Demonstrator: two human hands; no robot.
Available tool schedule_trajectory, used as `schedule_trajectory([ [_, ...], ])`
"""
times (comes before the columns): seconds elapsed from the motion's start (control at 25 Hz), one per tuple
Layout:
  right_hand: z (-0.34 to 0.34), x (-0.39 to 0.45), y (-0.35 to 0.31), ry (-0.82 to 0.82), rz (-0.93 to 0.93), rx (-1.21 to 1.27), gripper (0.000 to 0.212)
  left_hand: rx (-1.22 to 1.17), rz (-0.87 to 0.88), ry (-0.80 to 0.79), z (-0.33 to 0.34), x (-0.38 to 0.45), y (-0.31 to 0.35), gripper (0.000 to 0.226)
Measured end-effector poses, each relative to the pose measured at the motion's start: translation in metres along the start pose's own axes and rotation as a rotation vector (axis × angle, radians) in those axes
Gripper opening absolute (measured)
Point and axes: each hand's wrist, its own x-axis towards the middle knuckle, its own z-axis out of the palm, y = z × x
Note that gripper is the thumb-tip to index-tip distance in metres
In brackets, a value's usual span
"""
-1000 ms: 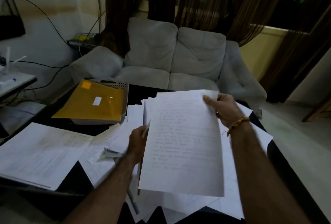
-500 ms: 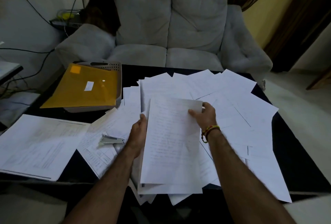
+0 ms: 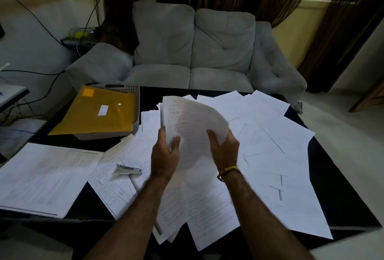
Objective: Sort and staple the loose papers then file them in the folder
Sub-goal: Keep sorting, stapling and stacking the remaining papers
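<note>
Your two hands, left hand [image 3: 165, 155] and right hand [image 3: 225, 147], hold a blurred sheaf of sheets [image 3: 191, 126] above the middle of the black table [image 3: 340, 178]. Loose papers [image 3: 270, 135] cover the surface from twelve o'clock round to five. At nine o'clock a small stapler [image 3: 128, 170] lies just beside your left wrist. At ten o'clock a grey tray [image 3: 133, 95] carrying a yellow folder [image 3: 95, 112] blocks the far left corner. Bare dark tabletop shows along the right edge at three o'clock and between tray and papers at eleven.
</note>
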Motion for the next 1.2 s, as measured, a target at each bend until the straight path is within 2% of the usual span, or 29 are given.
schedule_trajectory([
  [0.08,0.005,-0.011,0.011,0.078,-0.099,-0.01,0.022,0.048,0.021,0.129,0.003,-0.005,0.001,0.036],
  [0.16,0.006,-0.01,0.01,0.139,-0.103,-0.009,0.018,0.044,0.011,0.209,0.008,-0.005,0.009,0.035],
  [0.28,0.009,-0.007,0.012,0.128,-0.109,-0.052,0.013,0.066,0.093,0.299,0.018,-0.003,0.016,0.027],
  [0.36,0.01,0.004,0.011,0.113,-0.113,-0.053,0.014,0.055,0.089,0.34,0.029,0.01,0.014,0.024],
  [0.48,0.0,0.019,0.02,0.11,-0.02,-0.014,0.028,-0.037,-0.081,0.262,0.044,0.027,0.005,0.026],
  [0.6,-0.031,0.029,0.071,0.279,0.148,-0.148,0.027,-0.038,-0.214,0.092,0.073,0.018,-0.021,0.027],
  [0.72,-0.075,0.033,0.128,0.203,0.591,-0.382,0.036,-0.02,-0.27,-0.009,0.108,-0.009,-0.035,0.023],
  [0.8,-0.1,0.038,0.153,0.093,0.774,-0.542,0.047,0.037,-0.315,-0.083,0.128,-0.02,-0.036,0.025],
  [0.96,-0.117,0.064,0.183,-0.044,0.822,-0.691,0.06,0.224,-0.244,-0.207,0.142,-0.039,-0.051,0.025],
  [1.04,-0.112,0.081,0.194,-0.089,0.858,-0.7,0.072,0.282,-0.162,-0.174,0.142,-0.046,-0.055,0.025],
  [1.2,-0.103,0.105,0.202,-0.162,0.956,-0.766,0.094,0.329,-0.134,-0.148,0.146,-0.045,-0.057,0.028],
])
